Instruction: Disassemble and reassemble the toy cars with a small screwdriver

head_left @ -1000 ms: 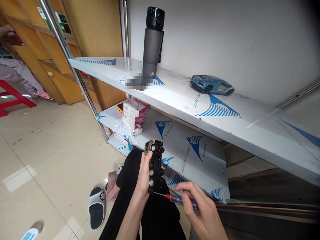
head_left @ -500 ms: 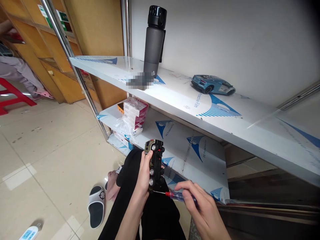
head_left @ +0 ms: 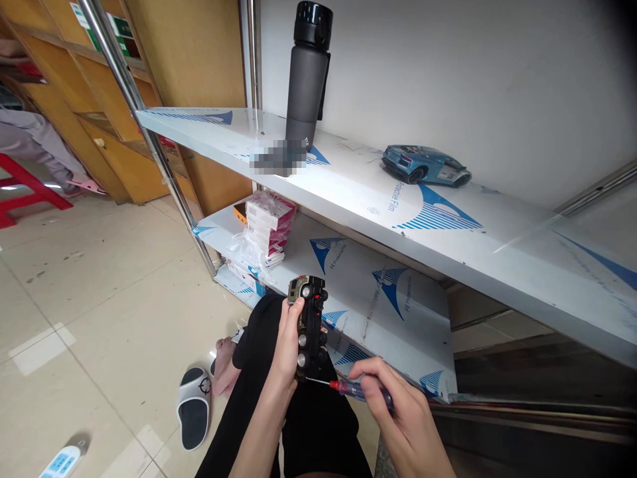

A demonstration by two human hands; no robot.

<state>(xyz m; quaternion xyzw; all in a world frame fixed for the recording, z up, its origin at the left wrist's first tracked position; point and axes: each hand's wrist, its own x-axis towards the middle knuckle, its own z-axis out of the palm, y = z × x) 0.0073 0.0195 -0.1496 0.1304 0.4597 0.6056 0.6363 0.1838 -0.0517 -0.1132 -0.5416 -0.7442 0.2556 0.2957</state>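
Observation:
My left hand (head_left: 286, 342) is wrapped round a toy truck (head_left: 312, 325), olive and black, tipped on its side with its dark underside and wheels facing right. My right hand (head_left: 393, 401) grips a screwdriver (head_left: 355, 390) by its dark translucent handle with a red collar. The thin shaft points left, its tip at the lower end of the truck; whether it sits in a screw is too small to tell. Both hands are above my black-trousered lap (head_left: 318, 431).
On the film-covered upper shelf (head_left: 348, 192) stand a dark bottle (head_left: 302, 93) and a blue toy car (head_left: 425, 164). Stacked boxes (head_left: 269, 222) lie on the lower shelf (head_left: 348, 265). A slipper (head_left: 194, 408) and a white power strip (head_left: 62, 461) are on the floor. Another person's leg (head_left: 37, 143) shows at left.
The view has shifted slightly. My hands, the toy truck and the screwdriver hold nearly the same position, with the screwdriver tip still at the truck's lower end.

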